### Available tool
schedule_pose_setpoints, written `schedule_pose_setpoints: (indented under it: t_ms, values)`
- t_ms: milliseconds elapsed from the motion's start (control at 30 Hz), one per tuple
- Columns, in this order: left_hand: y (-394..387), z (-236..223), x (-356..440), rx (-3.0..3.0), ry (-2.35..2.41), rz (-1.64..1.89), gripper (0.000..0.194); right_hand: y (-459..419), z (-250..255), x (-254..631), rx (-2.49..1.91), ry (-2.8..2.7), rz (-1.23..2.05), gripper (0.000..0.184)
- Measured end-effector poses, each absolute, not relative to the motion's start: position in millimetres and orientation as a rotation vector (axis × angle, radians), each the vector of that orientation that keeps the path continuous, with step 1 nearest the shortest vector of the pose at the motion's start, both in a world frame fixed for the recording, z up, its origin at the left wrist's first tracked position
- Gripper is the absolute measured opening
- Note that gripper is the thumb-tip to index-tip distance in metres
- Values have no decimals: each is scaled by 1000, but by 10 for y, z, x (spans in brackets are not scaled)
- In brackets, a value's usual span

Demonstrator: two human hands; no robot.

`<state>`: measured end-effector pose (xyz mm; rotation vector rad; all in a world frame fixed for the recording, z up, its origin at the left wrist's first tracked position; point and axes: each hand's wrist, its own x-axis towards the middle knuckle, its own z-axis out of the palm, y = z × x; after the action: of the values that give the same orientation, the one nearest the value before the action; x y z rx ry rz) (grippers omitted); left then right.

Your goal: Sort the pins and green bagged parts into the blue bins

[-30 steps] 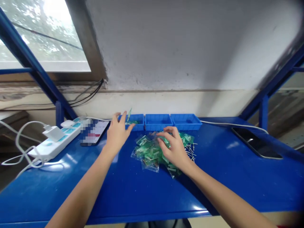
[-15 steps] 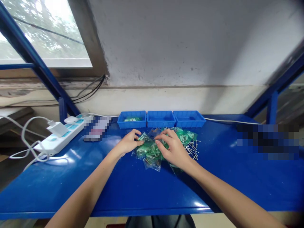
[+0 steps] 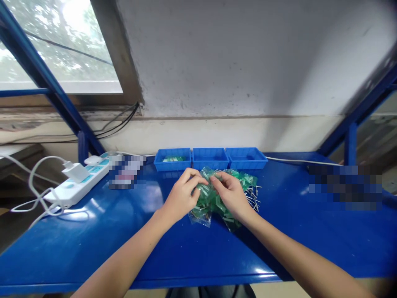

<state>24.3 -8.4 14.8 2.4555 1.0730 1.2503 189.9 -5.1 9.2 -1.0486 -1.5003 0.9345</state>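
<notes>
Over a pile of small clear bags, my left hand (image 3: pixel 184 194) and my right hand (image 3: pixel 232 194) meet with their fingertips close together. Both pinch the upper part of one small plastic bag (image 3: pixel 205 191), with pale green pieces showing through it. Beneath lie more bags of green pieces (image 3: pixel 228 217), partly covered by my right hand. A clear bag with brownish small parts (image 3: pixel 201 218) lies at the near side of the pile. Loose silvery metal pins (image 3: pixel 254 198), perhaps rivets, spread out to the right of my right hand.
Three blue bins stand in a row behind the pile. The left bin (image 3: pixel 172 165) holds some green-white pieces; the middle bin (image 3: pixel 210 164) and right bin (image 3: pixel 246 164) show bare floors. At left are a phone (image 3: pixel 127 174) and a white power strip (image 3: pixel 77 182) with cables. A blurred-out dark object (image 3: pixel 347 186) lies right.
My left hand has moved right, toward my right hand. Spread fingers have closed into pinches, and a plastic bag is now raised between the two hands.
</notes>
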Motion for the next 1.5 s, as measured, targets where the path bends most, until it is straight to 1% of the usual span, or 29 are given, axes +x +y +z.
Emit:
schedule_pose_setpoints:
  t_ms: [67,133,167,233,267,333,433,467,533,567,667,733,800,833,900,967,1100,1233,1300,1367,1433,1467,1500]
  values:
    - [-74,154,249,2382,1154,1168,23,-40,76,1924,-1080,-1526,734,22]
    - [-52,166,249,2183,1217,1106,16,-45,74,1952,-1098,-1583,529,19]
    - [-40,170,251,2023,1229,1090,22,-55,77,1962,-1086,-1617,453,18]
    - [-19,167,260,1642,1210,1077,40,-89,84,1968,-1011,-1697,361,17]
    - [-10,161,266,1479,1186,1070,45,-110,85,1963,-961,-1739,337,17]
    - [0,149,276,1309,1132,1064,41,-149,83,1941,-875,-1822,323,20]
    - [-13,151,275,1393,1114,1229,24,-176,75,1905,-863,-1893,424,28]
    - [-27,158,270,1487,1138,1311,20,-172,75,1897,-883,-1884,474,27]
    - [-68,175,262,1774,1186,1425,14,-147,81,1893,-930,-1806,565,18]
    - [-92,181,261,1948,1185,1434,12,-129,86,1895,-951,-1749,599,15]
    - [-149,178,279,2331,1101,1351,15,-76,102,1912,-1019,-1608,644,33]
    - [-156,165,299,2377,1093,1244,14,-62,110,1922,-1061,-1577,653,34]
    - [-133,158,306,2218,1127,1095,14,-70,113,1924,-1065,-1616,603,27]
    - [-112,160,300,2062,1134,1041,19,-80,110,1921,-1048,-1666,548,23]
    - [-65,183,266,1688,1120,1003,33,-99,92,1914,-990,-1789,393,23]
    - [-20,229,212,1380,1104,1030,39,-103,55,1909,-936,-1875,257,26]
    - [8,331,127,1124,1094,1008,26,-59,-28,1930,-875,-1918,82,29]
    - [-16,363,133,1094,1095,882,24,-33,-19,1967,-832,-1944,-46,35]
    - [22,393,116,1232,1132,956,23,-50,16,1972,-806,-1939,-57,38]
    - [129,466,46,1448,1270,1171,20,-73,50,1969,-805,-1929,-21,40]
    - [280,576,-67,1715,1561,1449,21,-90,72,1966,-831,-1922,39,40]
    - [346,632,-127,1861,1739,1527,23,-92,77,1967,-853,-1917,66,39]
    - [386,683,-180,1983,1872,1516,27,-90,79,1969,-876,-1918,86,36]
